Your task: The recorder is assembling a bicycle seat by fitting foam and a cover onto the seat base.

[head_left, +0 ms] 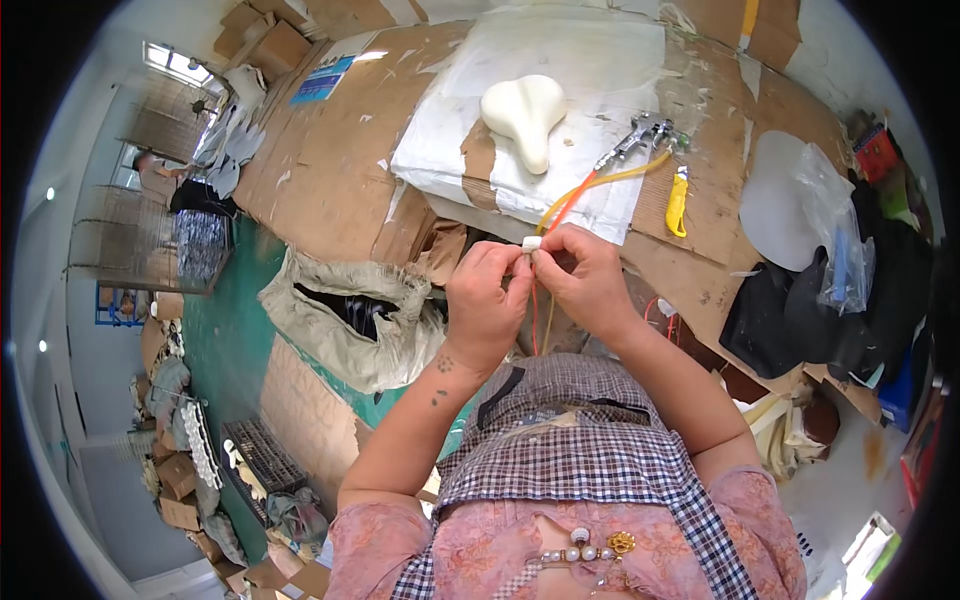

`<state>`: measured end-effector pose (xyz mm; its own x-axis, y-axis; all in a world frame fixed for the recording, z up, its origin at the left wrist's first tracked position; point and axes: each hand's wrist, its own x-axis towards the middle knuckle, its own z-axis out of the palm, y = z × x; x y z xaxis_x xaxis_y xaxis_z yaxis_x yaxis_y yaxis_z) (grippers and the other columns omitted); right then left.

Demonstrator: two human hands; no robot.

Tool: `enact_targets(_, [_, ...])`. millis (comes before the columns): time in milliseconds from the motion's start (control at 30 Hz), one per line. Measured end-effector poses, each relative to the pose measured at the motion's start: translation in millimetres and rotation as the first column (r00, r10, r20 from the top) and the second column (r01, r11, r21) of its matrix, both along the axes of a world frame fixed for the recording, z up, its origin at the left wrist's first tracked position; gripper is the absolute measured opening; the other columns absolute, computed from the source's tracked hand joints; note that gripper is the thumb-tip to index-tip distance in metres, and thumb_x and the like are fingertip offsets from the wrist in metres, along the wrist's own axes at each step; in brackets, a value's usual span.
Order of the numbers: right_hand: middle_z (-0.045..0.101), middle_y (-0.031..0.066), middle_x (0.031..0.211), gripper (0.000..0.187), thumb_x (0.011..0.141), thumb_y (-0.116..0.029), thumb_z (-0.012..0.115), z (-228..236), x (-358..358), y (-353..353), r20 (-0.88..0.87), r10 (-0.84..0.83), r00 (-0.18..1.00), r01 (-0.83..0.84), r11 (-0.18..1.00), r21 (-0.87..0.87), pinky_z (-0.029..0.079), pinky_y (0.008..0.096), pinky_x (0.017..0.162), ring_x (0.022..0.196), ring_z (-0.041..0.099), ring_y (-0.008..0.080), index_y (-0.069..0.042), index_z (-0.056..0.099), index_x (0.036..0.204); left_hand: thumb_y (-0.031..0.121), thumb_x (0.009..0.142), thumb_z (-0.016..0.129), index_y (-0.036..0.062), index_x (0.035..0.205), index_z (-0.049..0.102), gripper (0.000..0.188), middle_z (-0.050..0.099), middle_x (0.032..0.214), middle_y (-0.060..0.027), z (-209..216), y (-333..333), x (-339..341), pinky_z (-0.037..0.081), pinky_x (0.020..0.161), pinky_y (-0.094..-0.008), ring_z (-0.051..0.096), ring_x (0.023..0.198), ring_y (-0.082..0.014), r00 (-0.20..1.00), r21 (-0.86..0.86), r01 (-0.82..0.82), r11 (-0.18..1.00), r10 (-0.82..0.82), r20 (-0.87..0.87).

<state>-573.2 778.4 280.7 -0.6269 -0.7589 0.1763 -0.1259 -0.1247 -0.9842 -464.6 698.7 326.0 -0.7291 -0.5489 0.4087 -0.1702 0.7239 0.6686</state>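
My left hand [487, 292] and my right hand [587, 283] meet in front of my apron, fingers pinched together around a small white block-like piece [531, 243]. What the piece is made of I cannot make out. On the white paper beyond rests a cream-white bicycle saddle pad [525, 112], its narrow nose toward me. To its right lies a metal spray gun [640, 137]. An orange hose [572, 199] and a yellow hose [632, 174] run from near it down behind my hands. A tool with a yellow handle [677, 205] lies on the cardboard.
Torn cardboard [335, 150] covers the worktable. An open pale sack [385, 355] with dark contents stands left, below the table edge. Black cloth [775, 315] and a clear plastic bag [845, 240] lie at right. A black crate [262, 460] sits on the green floor.
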Motion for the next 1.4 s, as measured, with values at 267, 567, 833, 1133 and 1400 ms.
enact_targets(267, [0.06, 0.0063, 0.07, 0.009, 0.077, -0.006, 0.061, 0.1, 6.9, -13.4, 0.147, 0.057, 0.987, -0.06, 0.998, 0.014, 0.048, 0.0267, 0.054, 0.062, 0.058, 0.0122, 0.003, 0.059, 0.077, 0.004, 0.082, 0.058, -0.0018, 0.087, 0.059, 0.008, 0.059, 0.079, -0.0066, -16.3, -12.3, 6.2, 0.046, 0.06, -0.0239, 0.056, 0.066, -0.0131, 0.997, 0.162, -0.067, 0.985, 0.074, -0.037])
enact_targets(567, [0.061, 0.0033, 0.069, 0.009, 0.081, -0.008, 0.061, 18.6, -1.7, -13.5, 0.542, 0.2, 0.816, -0.308, 0.944, 0.116, 0.048, 0.0209, 0.051, 0.056, 0.056, 0.0072, 0.001, 0.061, 0.081, 0.007, 0.084, 0.057, -0.0009, 0.086, 0.061, 0.009, 0.061, 0.076, -0.0001, -22.8, -33.8, 22.3, 0.045, 0.061, -0.0196, 0.054, 0.067, -0.0043, 0.998, 0.795, 0.065, 0.603, -0.041, -0.05])
enact_targets(833, [0.061, 0.0036, 0.07, 0.01, 0.08, -0.007, 0.061, 10.4, 1.5, -17.0, 0.24, 0.316, 0.918, -0.352, 0.928, 0.124, 0.049, 0.0214, 0.054, 0.059, 0.058, 0.0081, 0.002, 0.062, 0.081, 0.009, 0.084, 0.058, -0.002, 0.085, 0.061, 0.012, 0.059, 0.076, -0.0005, -22.4, -33.1, 28.1, 0.044, 0.059, -0.0197, 0.053, 0.065, -0.0045, 0.999, 0.483, 0.008, 0.876, -0.032, 0.04])
enact_targets(1133, [0.062, 0.004, 0.073, 0.01, 0.08, -0.006, 0.06, -0.7, 6.8, -15.2, 0.415, 0.286, 0.864, -0.34, 0.939, 0.06, 0.051, 0.0217, 0.057, 0.062, 0.059, 0.0089, 0.002, 0.062, 0.085, 0.009, 0.085, 0.057, -0.0002, 0.088, 0.06, 0.01, 0.058, 0.078, 0.0012, -24.3, -31.8, 34.2, 0.044, 0.063, -0.0184, 0.053, 0.068, -0.0039, 0.997, 0.547, 0.04, 0.837, -0.068, 0.032])
enact_targets(1400, [0.062, 0.0059, 0.075, 0.011, 0.08, -0.008, 0.06, -2.0, 6.3, -15.7, 0.567, 0.352, 0.745, -0.423, 0.906, -0.007, 0.052, 0.0235, 0.059, 0.068, 0.061, 0.011, 0.003, 0.061, 0.083, 0.005, 0.084, 0.055, 0.0001, 0.088, 0.06, 0.008, 0.06, 0.078, -0.0021, -34.5, -34.0, 36.9, 0.046, 0.06, -0.021, 0.055, 0.064, -0.0069, 0.996, 0.806, 0.093, 0.585, -0.054, -0.075])
